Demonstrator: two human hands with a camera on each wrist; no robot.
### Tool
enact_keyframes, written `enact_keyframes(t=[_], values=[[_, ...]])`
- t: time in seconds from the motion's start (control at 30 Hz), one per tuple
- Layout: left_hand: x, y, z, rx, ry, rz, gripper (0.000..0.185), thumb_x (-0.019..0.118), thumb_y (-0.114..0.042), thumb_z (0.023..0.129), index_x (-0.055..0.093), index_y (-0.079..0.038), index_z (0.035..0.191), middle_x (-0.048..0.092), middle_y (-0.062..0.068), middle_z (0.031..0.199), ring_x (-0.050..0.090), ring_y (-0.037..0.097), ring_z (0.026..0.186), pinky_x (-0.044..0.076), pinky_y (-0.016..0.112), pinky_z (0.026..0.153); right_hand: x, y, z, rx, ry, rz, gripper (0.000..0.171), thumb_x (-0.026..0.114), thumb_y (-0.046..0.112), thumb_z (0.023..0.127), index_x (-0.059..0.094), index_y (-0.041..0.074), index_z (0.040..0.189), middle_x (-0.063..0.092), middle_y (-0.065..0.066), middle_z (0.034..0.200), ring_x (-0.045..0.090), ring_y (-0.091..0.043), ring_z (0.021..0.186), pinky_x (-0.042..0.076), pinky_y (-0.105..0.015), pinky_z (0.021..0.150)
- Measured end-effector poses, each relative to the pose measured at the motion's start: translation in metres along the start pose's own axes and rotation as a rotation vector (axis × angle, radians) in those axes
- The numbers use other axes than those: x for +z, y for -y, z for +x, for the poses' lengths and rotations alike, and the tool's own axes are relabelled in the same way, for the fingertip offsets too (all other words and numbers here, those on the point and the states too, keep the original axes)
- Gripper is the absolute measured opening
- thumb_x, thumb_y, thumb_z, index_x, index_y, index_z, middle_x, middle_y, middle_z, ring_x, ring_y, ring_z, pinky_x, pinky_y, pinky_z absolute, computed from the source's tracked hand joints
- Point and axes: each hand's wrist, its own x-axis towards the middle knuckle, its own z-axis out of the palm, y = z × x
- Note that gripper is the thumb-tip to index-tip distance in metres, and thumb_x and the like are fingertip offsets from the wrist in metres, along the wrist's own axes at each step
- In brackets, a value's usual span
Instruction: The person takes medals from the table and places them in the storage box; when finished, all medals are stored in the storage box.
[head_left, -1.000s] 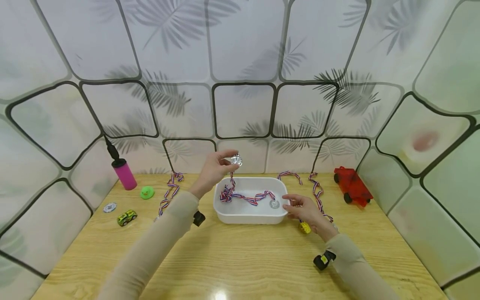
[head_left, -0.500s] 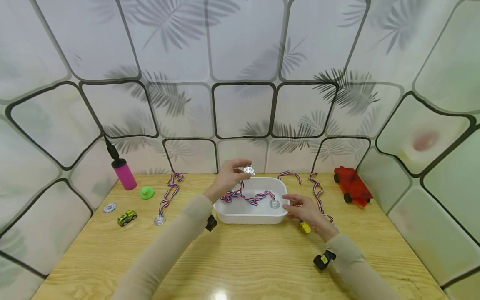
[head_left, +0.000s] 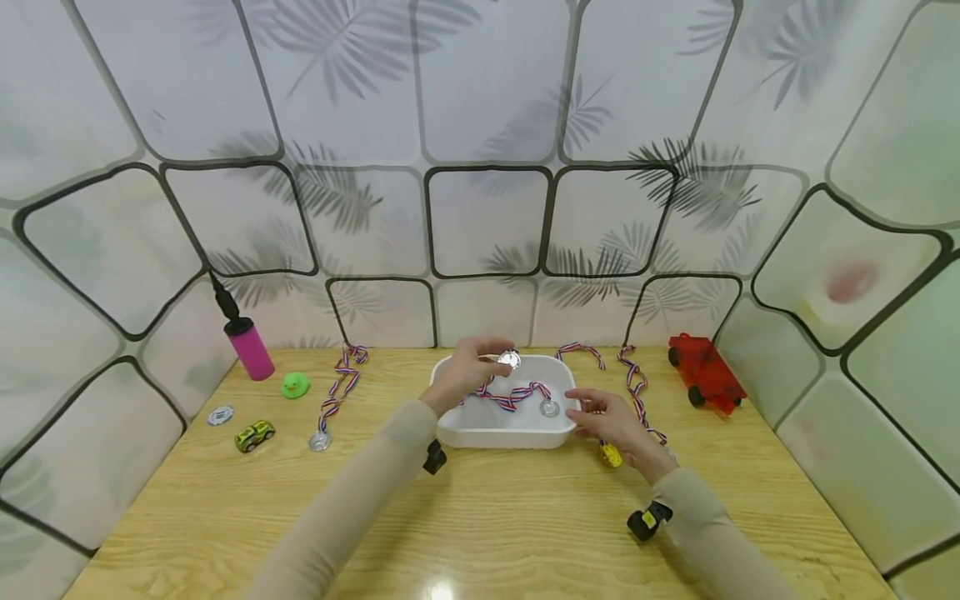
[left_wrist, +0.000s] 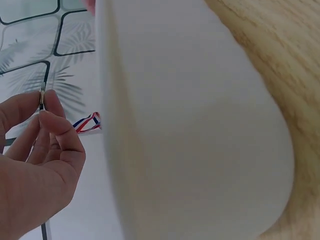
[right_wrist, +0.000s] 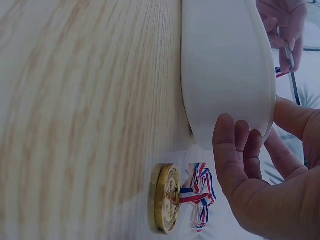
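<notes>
Medal (head_left: 510, 359) pinched in left hand (head_left: 467, 372) grip above white tub (head_left: 501, 434), ribbon (head_left: 517, 392) trailing inside. Right hand (head_left: 611, 419) fingers relaxed, holding nothing, resting against tub's right wall. Gold medal (right_wrist: 166, 198) on table (head_left: 480, 517) beside it.

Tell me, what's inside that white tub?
Inside the white tub lies a silver medal with its striped ribbon. The left hand hides the tub's left part and pinches a second medal above.

No legible text, labels, brands, numbers or signs; gold medal (right_wrist: 167, 198) relief too blurred to read.
</notes>
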Motion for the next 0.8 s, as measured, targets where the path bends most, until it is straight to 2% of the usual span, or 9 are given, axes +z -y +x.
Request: enact_keyframes(t=[0.23, 0.33, 0.43, 0.7, 0.8], values=[[0.009, 0.008, -0.002, -0.03, 0.048, -0.021, 0.044, 0.069, 0.001, 0.086, 0.062, -0.006, 0.129, 0.063, 0.011, 0.131, 0.061, 0.026, 0.113, 0.053, 0.044, 0.087, 0.0, -0.003, 0.003, 0.01, -0.005, -0.004, 0.046, 0.067, 0.014, 0.093, 0.055, 0.002, 0.136, 0.052, -0.01, 0.098, 0.061, -0.017, 0.081, 0.058, -0.037, 0.082], [0.013, 0.013, -0.002, -0.047, 0.065, -0.011, 0.045, 0.069, 0.001, 0.086, 0.061, -0.004, 0.13, 0.062, 0.012, 0.132, 0.058, 0.029, 0.121, 0.053, 0.041, 0.091, 0.001, -0.003, 0.004, 0.019, -0.01, -0.001, 0.045, 0.068, 0.013, 0.093, 0.056, 0.003, 0.135, 0.053, -0.01, 0.098, 0.062, -0.018, 0.081, 0.058, -0.036, 0.081], [0.016, 0.019, -0.001, -0.065, 0.079, -0.002, 0.047, 0.07, 0.002, 0.084, 0.061, -0.002, 0.13, 0.063, 0.012, 0.131, 0.058, 0.028, 0.122, 0.053, 0.035, 0.091, 0.001, -0.003, 0.004, 0.019, -0.006, -0.005, 0.046, 0.068, 0.014, 0.093, 0.055, 0.003, 0.136, 0.054, -0.01, 0.099, 0.062, -0.017, 0.08, 0.058, -0.036, 0.081], [0.026, 0.027, 0.003, -0.134, 0.097, -0.02, 0.047, 0.069, 0.006, 0.084, 0.06, 0.001, 0.129, 0.062, 0.017, 0.129, 0.065, 0.023, 0.102, 0.056, 0.039, 0.085, 0.0, -0.003, 0.004, 0.021, -0.003, -0.005, 0.046, 0.067, 0.015, 0.094, 0.054, 0.003, 0.137, 0.052, -0.01, 0.1, 0.062, -0.017, 0.081, 0.058, -0.036, 0.083], [0.029, 0.03, 0.004, -0.142, 0.105, -0.038, 0.046, 0.067, 0.01, 0.084, 0.059, 0.005, 0.128, 0.063, 0.02, 0.123, 0.067, 0.024, 0.094, 0.058, 0.038, 0.083, 0.0, -0.003, 0.003, 0.013, 0.002, -0.007, 0.048, 0.067, 0.015, 0.094, 0.053, 0.002, 0.137, 0.052, -0.01, 0.1, 0.062, -0.017, 0.081, 0.058, -0.037, 0.083]])
